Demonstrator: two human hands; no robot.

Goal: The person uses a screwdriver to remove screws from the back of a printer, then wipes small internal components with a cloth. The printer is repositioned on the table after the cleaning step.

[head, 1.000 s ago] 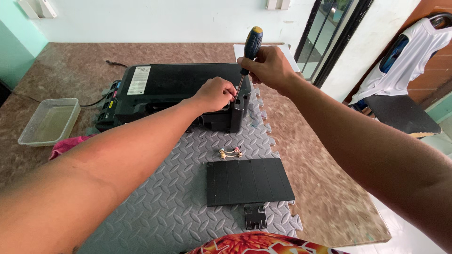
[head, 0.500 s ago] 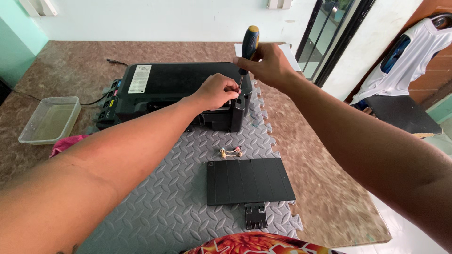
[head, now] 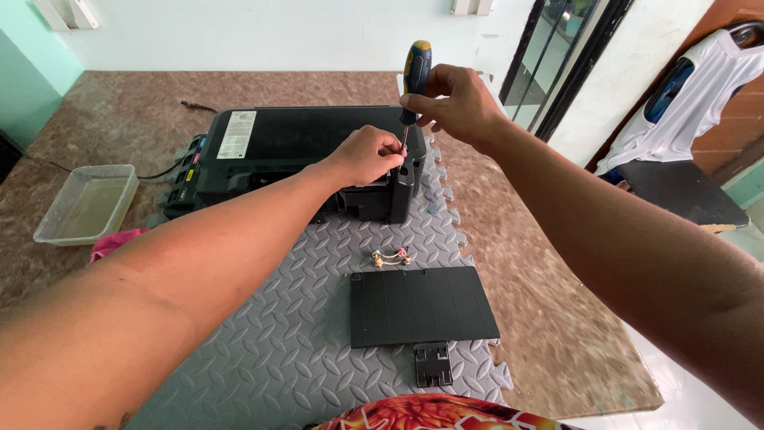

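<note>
Two hands work at the far right corner of a black printer (head: 310, 143), which lies on a grey foam mat (head: 302, 334) spread over a brown stone desk (head: 541, 318). The right hand (head: 454, 103) is closed around the blue-and-yellow handle of a screwdriver (head: 414, 76), held upright with its shaft pointing down toward the printer's right end. The left hand (head: 366, 155) is curled narrow, its fingertips (head: 394, 147) pinched at the lower part of the shaft, just above the printer casing; whether they also grip a screw cannot be told.

Near the printer, on the mat, lie a small cluster of light-coloured small parts (head: 390, 256), a flat black panel (head: 422, 305) and, nearest of all, a small black hinged piece (head: 433, 365) just beside the panel's near edge.

To the left, on the desk, stands a clear plastic tray (head: 83, 203), with a pink cloth (head: 111, 243) at its near right corner
</note>
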